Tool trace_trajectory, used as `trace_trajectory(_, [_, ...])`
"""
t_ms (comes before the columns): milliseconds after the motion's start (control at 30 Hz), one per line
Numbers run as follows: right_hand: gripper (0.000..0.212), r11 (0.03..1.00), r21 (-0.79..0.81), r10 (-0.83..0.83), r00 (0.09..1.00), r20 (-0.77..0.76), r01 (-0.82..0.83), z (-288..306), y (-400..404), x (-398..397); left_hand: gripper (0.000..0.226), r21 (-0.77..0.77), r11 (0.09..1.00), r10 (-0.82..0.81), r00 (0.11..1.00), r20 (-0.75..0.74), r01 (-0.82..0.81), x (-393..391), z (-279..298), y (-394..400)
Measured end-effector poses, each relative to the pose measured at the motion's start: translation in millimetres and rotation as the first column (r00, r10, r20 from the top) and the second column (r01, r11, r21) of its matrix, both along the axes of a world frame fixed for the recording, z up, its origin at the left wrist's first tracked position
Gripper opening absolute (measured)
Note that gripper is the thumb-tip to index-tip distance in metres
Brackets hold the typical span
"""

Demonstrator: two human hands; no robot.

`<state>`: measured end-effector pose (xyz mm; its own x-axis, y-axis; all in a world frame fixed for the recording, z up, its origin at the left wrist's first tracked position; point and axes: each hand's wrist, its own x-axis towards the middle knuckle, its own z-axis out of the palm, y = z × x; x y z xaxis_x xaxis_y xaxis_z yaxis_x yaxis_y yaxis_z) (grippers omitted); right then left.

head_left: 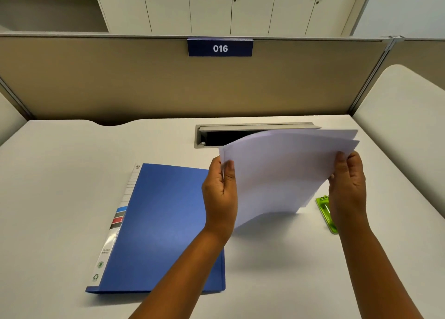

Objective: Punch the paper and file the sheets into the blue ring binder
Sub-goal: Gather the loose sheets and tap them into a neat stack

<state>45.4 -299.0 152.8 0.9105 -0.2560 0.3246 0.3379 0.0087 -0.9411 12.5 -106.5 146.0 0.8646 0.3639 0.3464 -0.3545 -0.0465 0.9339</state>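
Both hands hold a small stack of white paper sheets (284, 172) above the desk, tilted and slightly bent. My left hand (220, 196) grips the stack's left edge, thumb on top. My right hand (348, 188) grips its right edge. The blue ring binder (166, 224) lies closed and flat on the desk to the left, its labelled spine facing left; my left forearm crosses its lower right corner. A green hole punch (325, 210) lies on the desk under the stack's right side, partly hidden by my right hand.
An open grey cable tray (209, 137) is set in the white desk (60, 198) behind the paper. A beige partition with a blue "016" sign (220, 48) closes the back. White cupboards stand beyond it.
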Motion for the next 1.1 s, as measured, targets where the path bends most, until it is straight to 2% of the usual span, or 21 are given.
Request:
trace_trajectory(167, [0.047,1.000,0.011,-0.027,1.000,0.000,0.027,-6.6,-2.9,1.2,0.056,-0.015,1.000,0.002,1.000,0.014,-0.001,1.1,-0.4,-6.0])
trace_trajectory(300, [0.031,0.995,-0.034,-0.099,0.994,-0.050,0.098,0.1,1.9,1.7,0.053,0.014,0.999,0.038,0.999,0.016,-0.039,6.3,4.9,-9.2])
trace_trajectory(400, [0.023,0.983,-0.038,-0.182,0.982,-0.046,0.180,2.9,3.9,0.0,0.037,0.021,0.999,0.045,0.998,0.032,-0.045,8.3,8.4,-13.3])
trace_trajectory(467, [0.028,0.977,-0.044,-0.212,0.976,-0.045,0.210,1.7,5.2,-3.0,0.035,0.006,0.999,0.051,0.999,0.020,-0.051,8.8,6.9,-15.8])
trace_trajectory(567, [0.044,0.983,-0.045,-0.179,0.982,-0.065,0.176,-2.2,9.1,-8.1,0.053,0.003,0.999,0.055,0.998,0.029,-0.055,9.0,2.1,-16.5])
trace_trajectory(633, [0.056,0.985,-0.053,-0.170,0.984,-0.061,0.166,-2.9,9.7,-9.6,0.051,0.009,0.999,0.048,0.999,0.016,-0.048,8.9,-0.3,-16.2])
trace_trajectory(667, [0.054,0.984,-0.049,-0.175,0.983,-0.050,0.173,-1.1,9.7,-9.7,0.051,0.011,0.999,0.046,0.999,0.014,-0.046,9.0,-0.3,-16.1])
trace_trajectory(800, [0.021,0.977,-0.041,-0.212,0.977,-0.007,0.211,7.5,5.2,-7.8,0.055,0.019,0.998,0.054,0.998,0.038,-0.054,9.9,2.3,-13.9])
trace_trajectory(967, [0.020,0.973,-0.089,-0.215,0.976,-0.031,0.212,2.4,6.0,-3.3,0.017,0.101,0.994,0.039,0.999,-0.022,-0.037,10.2,-11.7,-11.4])
trace_trajectory(1100, [0.020,0.972,-0.108,-0.214,0.975,-0.056,0.207,-10.8,5.4,-2.5,0.017,0.129,0.992,0.011,0.998,-0.068,-0.002,6.6,-29.5,-7.3])
